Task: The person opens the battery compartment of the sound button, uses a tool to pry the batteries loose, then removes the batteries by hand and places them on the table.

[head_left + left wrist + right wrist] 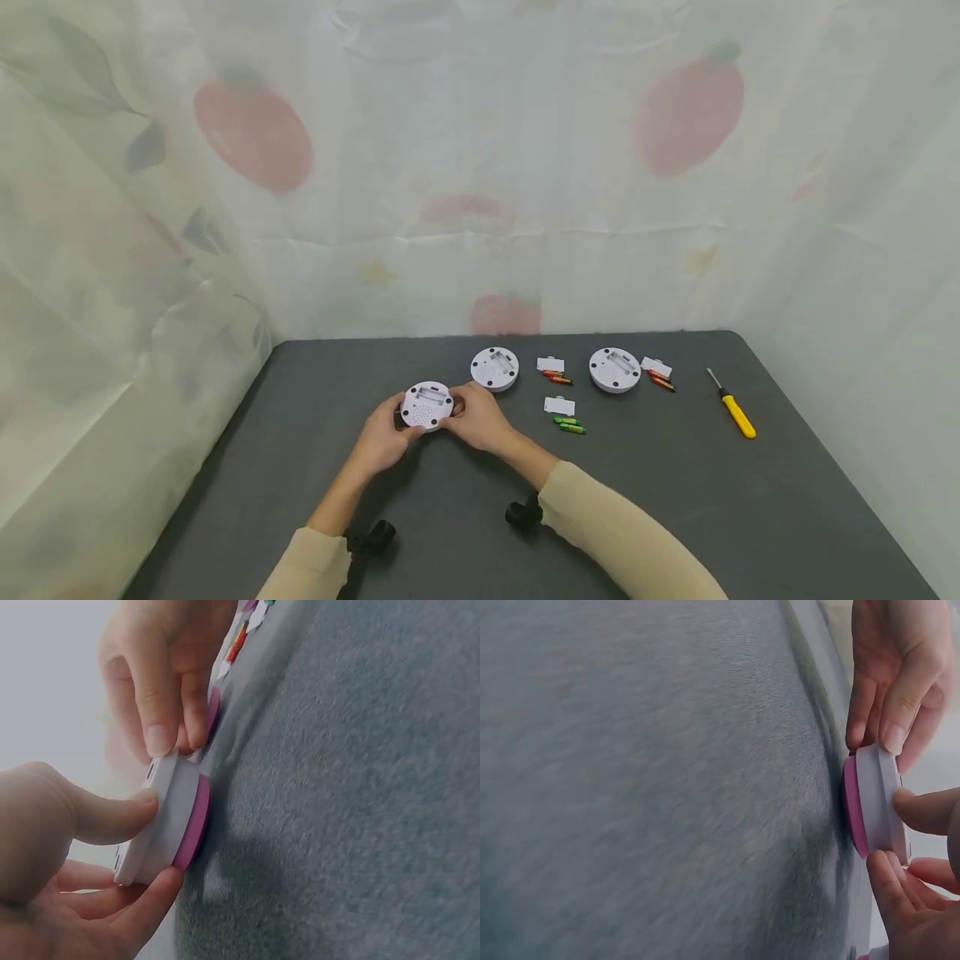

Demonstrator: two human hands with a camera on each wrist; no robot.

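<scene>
Both hands grip a round white battery-powered device (427, 406) at the front left of the others. Its uncovered battery slot faces up, and a pink rim shows underneath in both wrist views. My left hand (381, 440) holds its left side, thumb and fingers on the edge. The right hand (478, 419) pinches the opposite side, as the right wrist view shows with the device (877, 799) between both hands. Whether the pink rim touches the table cannot be told. Close behind the right hand lies a second white device (494, 369), its slot uncovered too.
A third white device (615, 370) lies to the right. Small white battery covers (559, 406) lie near green batteries (570, 426) and red batteries (557, 377); another cover (657, 367) has red batteries beside it. A yellow-handled screwdriver (738, 415) lies far right on the grey table (660, 492).
</scene>
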